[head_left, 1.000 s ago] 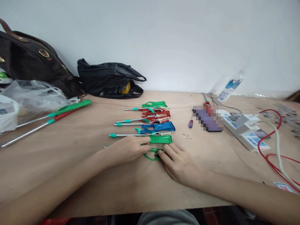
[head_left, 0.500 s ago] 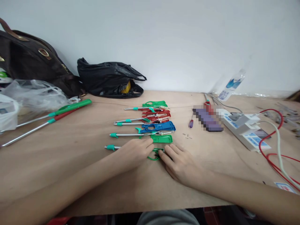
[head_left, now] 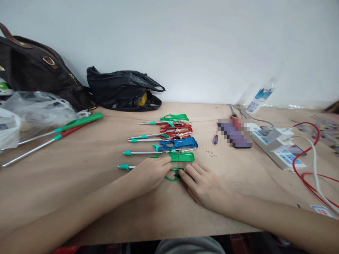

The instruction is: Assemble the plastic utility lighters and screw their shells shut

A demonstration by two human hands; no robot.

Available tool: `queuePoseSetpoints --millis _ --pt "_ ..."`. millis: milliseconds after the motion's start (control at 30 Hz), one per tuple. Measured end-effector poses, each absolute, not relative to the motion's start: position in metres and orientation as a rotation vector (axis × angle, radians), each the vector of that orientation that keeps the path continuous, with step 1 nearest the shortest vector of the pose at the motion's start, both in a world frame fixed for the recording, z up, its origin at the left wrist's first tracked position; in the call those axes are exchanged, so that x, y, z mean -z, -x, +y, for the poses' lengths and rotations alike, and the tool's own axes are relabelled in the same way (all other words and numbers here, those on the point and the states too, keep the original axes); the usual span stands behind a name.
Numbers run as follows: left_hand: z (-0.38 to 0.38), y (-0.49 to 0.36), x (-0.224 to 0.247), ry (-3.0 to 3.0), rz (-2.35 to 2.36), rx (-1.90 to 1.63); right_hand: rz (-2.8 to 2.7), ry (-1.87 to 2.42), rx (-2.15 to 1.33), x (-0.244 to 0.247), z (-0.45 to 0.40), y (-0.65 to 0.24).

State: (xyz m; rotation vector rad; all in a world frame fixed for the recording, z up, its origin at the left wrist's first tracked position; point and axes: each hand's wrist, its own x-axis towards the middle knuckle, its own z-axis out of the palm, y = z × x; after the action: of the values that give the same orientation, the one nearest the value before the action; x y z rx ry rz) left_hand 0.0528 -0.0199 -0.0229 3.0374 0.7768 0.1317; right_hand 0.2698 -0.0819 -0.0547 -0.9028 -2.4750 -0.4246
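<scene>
The nearest green stick lighter (head_left: pixel 172 178) lies with its handle partly under my fingers and its metal barrel pointing left, tipped by a teal nozzle sleeve (head_left: pixel 124 167). My left hand (head_left: pixel 150 173) is closed at the middle of this lighter, fingertips pinched on it. From the other side, my right hand (head_left: pixel 205 183) presses its fingers round the handle end, hiding much of it. Just beyond lies a separate green handle shell (head_left: pixel 182 157). Farther back are a blue opened lighter (head_left: pixel 180 143) and red opened lighters (head_left: pixel 176 131), with thin wires and clear tanks showing.
A purple-handled screwdriver (head_left: pixel 215 139) and several tiny screws (head_left: pixel 211 153) lie to the right. Beyond are a purple phone-like object (head_left: pixel 238 135), a white power strip (head_left: pixel 275 148) and red cables (head_left: pixel 296 164). Whole lighters (head_left: pixel 79 121) and a black bag (head_left: pixel 122 88) are left.
My left hand has shifted slightly left, its fingertips staying at the nearest green lighter. My right hand stays in nearly the same place.
</scene>
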Motion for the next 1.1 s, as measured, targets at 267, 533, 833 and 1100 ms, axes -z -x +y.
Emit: queuePoseSetpoints --millis 267,533,833,1100 --pt "-0.018 -0.047 0.002 -2.621 0.745 -0.220 -2.466 0.926 0.335 0.052 -0.082 -0.272" --pt "-0.006 -0.035 0.004 -2.296 0.661 -0.355 -2.474 0.930 0.288 0.055 -0.075 -0.277" --pt "-0.008 -0.046 -0.002 -1.698 0.700 -0.543 -2.413 0.945 0.111 0.051 -0.074 -0.278" --pt "-0.012 -0.052 0.007 -1.875 0.611 -0.685 -2.383 1.014 -0.041 0.047 -0.074 -0.282"
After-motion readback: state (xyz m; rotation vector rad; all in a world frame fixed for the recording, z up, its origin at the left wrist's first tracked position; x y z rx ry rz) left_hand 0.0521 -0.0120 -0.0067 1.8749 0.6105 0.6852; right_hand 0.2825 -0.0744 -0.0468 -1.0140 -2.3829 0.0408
